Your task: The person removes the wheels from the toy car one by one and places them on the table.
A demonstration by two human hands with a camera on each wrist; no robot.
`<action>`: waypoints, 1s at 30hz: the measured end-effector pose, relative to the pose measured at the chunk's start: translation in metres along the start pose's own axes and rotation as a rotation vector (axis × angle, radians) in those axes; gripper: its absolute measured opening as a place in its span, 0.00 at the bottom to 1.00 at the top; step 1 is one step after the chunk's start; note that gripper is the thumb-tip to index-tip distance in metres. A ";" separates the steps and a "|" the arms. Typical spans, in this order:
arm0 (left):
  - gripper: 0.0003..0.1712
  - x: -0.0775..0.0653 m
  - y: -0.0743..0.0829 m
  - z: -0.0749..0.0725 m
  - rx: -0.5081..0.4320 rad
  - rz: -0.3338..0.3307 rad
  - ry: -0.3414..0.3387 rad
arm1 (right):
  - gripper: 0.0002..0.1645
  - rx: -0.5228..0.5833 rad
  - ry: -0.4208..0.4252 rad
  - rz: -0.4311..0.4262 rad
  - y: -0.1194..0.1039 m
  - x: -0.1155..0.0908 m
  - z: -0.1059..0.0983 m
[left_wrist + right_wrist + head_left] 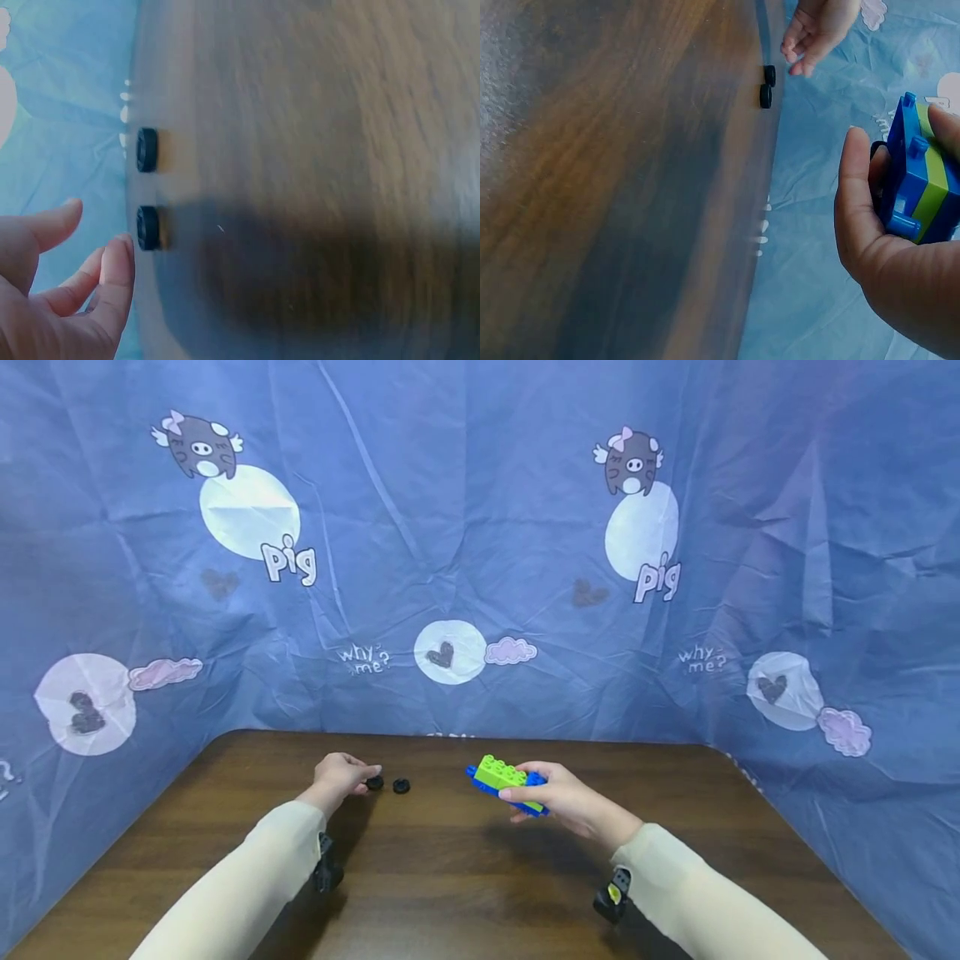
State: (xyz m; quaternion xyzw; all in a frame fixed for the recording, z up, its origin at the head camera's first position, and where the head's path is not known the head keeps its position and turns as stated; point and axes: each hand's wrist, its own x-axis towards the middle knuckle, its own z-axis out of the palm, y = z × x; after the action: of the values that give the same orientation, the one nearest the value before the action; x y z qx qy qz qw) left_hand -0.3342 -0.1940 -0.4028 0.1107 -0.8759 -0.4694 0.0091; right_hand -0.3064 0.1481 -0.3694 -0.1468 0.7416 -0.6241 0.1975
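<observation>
Two small black toy wheels lie on the wooden table, the left wheel (375, 782) beside the right wheel (401, 786). My left hand (341, 775) is at the left wheel, thumb and fingers spread apart. In the left wrist view its fingertips (120, 247) come right up to the nearer wheel (148, 228), with nothing between thumb and fingers. My right hand (570, 797) grips a toy brick vehicle (501, 773) of lime green and blue pieces, raised over the table. Blue pegs jut from its side in the right wrist view, and a dark round part shows behind the fingers.
The brown wooden table (420, 877) has rounded far corners. A blue cloth (465, 568) printed with pigs, hearts and clouds hangs behind it and on both sides. Each sleeve carries a black wrist camera (327, 864).
</observation>
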 end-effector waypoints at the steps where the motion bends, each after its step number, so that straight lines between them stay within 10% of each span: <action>1: 0.24 0.000 0.001 0.000 0.007 0.008 -0.006 | 0.40 -0.014 0.003 0.000 -0.002 0.001 0.000; 18: 0.29 -0.021 0.044 0.013 -0.235 0.083 -0.109 | 0.36 -0.096 0.043 -0.051 -0.016 0.008 0.010; 30: 0.29 -0.049 0.080 0.036 -0.335 0.147 -0.333 | 0.32 -0.114 0.062 -0.093 -0.015 0.009 0.015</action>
State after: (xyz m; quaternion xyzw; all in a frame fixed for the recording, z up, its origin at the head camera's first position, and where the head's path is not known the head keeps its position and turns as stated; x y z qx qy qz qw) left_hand -0.3050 -0.1122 -0.3528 -0.0351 -0.7812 -0.6178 -0.0830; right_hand -0.3080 0.1282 -0.3581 -0.1727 0.7739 -0.5938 0.1365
